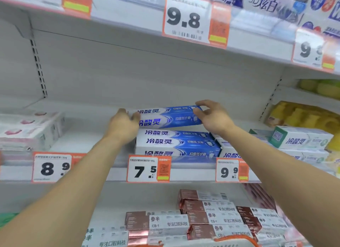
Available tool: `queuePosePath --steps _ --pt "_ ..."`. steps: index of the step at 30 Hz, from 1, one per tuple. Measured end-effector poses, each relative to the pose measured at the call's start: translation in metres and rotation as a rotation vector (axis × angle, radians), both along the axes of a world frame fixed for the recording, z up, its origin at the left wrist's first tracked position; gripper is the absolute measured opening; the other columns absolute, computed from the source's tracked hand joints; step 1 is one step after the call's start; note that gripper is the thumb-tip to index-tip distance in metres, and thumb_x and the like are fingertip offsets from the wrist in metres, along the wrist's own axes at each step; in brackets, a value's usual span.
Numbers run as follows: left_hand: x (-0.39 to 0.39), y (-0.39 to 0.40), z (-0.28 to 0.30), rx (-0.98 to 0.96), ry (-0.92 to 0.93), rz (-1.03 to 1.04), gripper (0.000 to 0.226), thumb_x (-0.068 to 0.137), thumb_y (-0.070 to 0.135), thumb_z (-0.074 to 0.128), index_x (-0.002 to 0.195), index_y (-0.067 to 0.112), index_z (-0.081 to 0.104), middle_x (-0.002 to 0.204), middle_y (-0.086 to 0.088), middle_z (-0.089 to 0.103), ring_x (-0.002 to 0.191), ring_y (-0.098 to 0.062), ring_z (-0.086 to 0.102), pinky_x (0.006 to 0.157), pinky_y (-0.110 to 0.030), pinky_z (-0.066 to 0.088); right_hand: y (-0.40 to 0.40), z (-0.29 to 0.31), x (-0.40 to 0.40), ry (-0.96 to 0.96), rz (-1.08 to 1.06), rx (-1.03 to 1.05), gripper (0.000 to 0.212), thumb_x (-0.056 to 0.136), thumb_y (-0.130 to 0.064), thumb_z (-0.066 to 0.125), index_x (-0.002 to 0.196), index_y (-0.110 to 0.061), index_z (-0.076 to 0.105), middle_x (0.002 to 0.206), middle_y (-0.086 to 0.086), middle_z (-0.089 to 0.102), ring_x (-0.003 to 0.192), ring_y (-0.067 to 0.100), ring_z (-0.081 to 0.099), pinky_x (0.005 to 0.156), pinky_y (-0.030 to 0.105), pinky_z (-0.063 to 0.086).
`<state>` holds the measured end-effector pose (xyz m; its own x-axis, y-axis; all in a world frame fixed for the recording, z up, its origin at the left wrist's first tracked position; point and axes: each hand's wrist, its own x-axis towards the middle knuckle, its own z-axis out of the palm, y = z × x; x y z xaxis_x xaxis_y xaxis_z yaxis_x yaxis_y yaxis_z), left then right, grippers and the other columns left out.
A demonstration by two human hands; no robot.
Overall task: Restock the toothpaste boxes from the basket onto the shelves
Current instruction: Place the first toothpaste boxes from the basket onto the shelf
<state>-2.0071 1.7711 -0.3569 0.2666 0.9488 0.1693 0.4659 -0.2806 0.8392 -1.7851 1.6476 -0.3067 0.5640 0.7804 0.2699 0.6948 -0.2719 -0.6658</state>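
Note:
A blue-and-white toothpaste box [165, 117] lies lengthwise above a stack of matching boxes [176, 143] on the middle shelf [88, 136]. My left hand [123, 126] grips its left end, thumb over the front face. My right hand [213, 116] pinches its right end with fingers on top and thumb in front. The held box sits just above the stack; contact between them cannot be told. At the bottom edge an orange rim of the basket [237, 238] shows.
Pink-and-white boxes [31, 131] sit at the shelf's left, green-and-white boxes [301, 138] and yellow packs [303, 116] at the right. Price tags 8.9 [52, 167], 7.5 [147, 169] and 9.9 [230, 170] line the shelf edge. Brown-and-white boxes [202, 219] fill the lower shelf.

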Motion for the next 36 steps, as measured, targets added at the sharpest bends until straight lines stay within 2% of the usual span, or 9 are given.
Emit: queuePosePath --steps 8,11,14,17,21,23,27,31,36 --pt "0.010 -0.005 -0.003 -0.023 0.206 -0.008 0.034 0.094 0.036 0.059 0.079 0.006 0.057 0.080 -0.010 0.060 0.072 -0.027 0.054 0.058 -0.029 0.037 -0.011 -0.006 -0.002 -0.320 -0.098 -0.438 0.031 0.100 -0.040 0.047 0.122 -0.025 0.064 0.107 0.002 0.065 0.104 0.026 0.056 0.105 0.044 0.037" --pt "0.011 -0.009 -0.001 -0.006 0.211 -0.002 0.039 0.093 0.033 0.062 0.067 0.009 0.045 0.074 -0.014 0.053 0.067 -0.025 0.047 0.051 -0.029 0.032 -0.020 -0.007 -0.009 -0.435 -0.065 -0.519 0.033 0.101 -0.045 0.042 0.118 -0.032 0.067 0.115 0.000 0.067 0.110 0.026 0.054 0.106 0.048 0.030" --pt "0.009 -0.015 -0.001 0.037 0.173 0.031 0.036 0.092 0.036 0.066 0.078 0.004 0.056 0.084 -0.013 0.062 0.076 -0.028 0.050 0.063 -0.029 0.038 -0.029 -0.008 -0.012 -0.519 -0.024 -0.523 0.039 0.103 -0.050 0.037 0.122 -0.033 0.066 0.119 -0.001 0.067 0.114 0.026 0.054 0.111 0.054 0.025" --pt "0.006 -0.017 -0.001 0.045 0.173 0.031 0.042 0.091 0.037 0.067 0.066 0.006 0.050 0.067 -0.007 0.054 0.070 -0.030 0.054 0.051 -0.030 0.032 -0.038 -0.017 -0.015 -0.580 -0.010 -0.533 0.043 0.104 -0.048 0.031 0.126 -0.031 0.064 0.119 -0.001 0.067 0.118 0.028 0.053 0.112 0.061 0.015" --pt "0.000 -0.031 0.005 0.129 0.204 0.009 0.030 0.094 0.032 0.061 0.095 0.002 0.063 0.105 -0.015 0.065 0.099 -0.036 0.060 0.069 -0.031 0.044 -0.058 -0.031 -0.025 -0.631 -0.043 -0.139 0.032 0.102 -0.039 0.043 0.120 -0.024 0.066 0.123 -0.002 0.063 0.121 0.024 0.052 0.110 0.053 0.024" --pt "-0.005 -0.047 0.010 0.331 0.083 0.051 0.029 0.096 0.028 0.057 0.113 0.005 0.064 0.117 -0.013 0.061 0.110 -0.033 0.057 0.084 -0.035 0.045 -0.081 -0.042 -0.044 -0.661 -0.031 0.182 0.022 0.097 -0.029 0.049 0.104 -0.020 0.068 0.106 -0.002 0.064 0.103 0.023 0.057 0.093 0.041 0.035" --pt "-0.020 -0.114 0.013 0.681 -0.259 -0.107 0.013 0.096 0.018 0.055 0.082 0.017 0.057 0.084 0.007 0.052 0.073 -0.010 0.050 0.065 -0.023 0.035 -0.132 -0.085 -0.081 -0.640 0.045 0.435 0.011 0.088 -0.022 0.055 0.085 -0.017 0.063 0.084 -0.005 0.060 0.078 0.014 0.052 0.072 0.031 0.036" --pt "-0.027 -0.182 -0.042 0.642 0.007 -0.512 0.016 0.095 0.028 0.049 0.080 0.024 0.051 0.070 0.014 0.046 0.064 -0.007 0.045 0.061 -0.024 0.034 -0.165 -0.136 -0.087 -0.418 0.078 0.343 0.006 0.087 -0.024 0.058 0.083 -0.019 0.059 0.076 -0.009 0.059 0.069 0.006 0.051 0.064 0.020 0.038" --pt "-0.033 -0.232 -0.151 0.287 0.639 -0.820 0.038 0.106 0.045 0.024 0.084 0.023 0.046 0.086 0.005 0.048 0.083 -0.023 0.054 0.075 -0.038 0.042 -0.219 -0.221 -0.090 -0.080 0.012 -0.073 0.031 0.098 -0.036 0.051 0.070 -0.025 0.053 0.060 -0.008 0.055 0.059 0.016 0.054 0.056 0.032 0.040"
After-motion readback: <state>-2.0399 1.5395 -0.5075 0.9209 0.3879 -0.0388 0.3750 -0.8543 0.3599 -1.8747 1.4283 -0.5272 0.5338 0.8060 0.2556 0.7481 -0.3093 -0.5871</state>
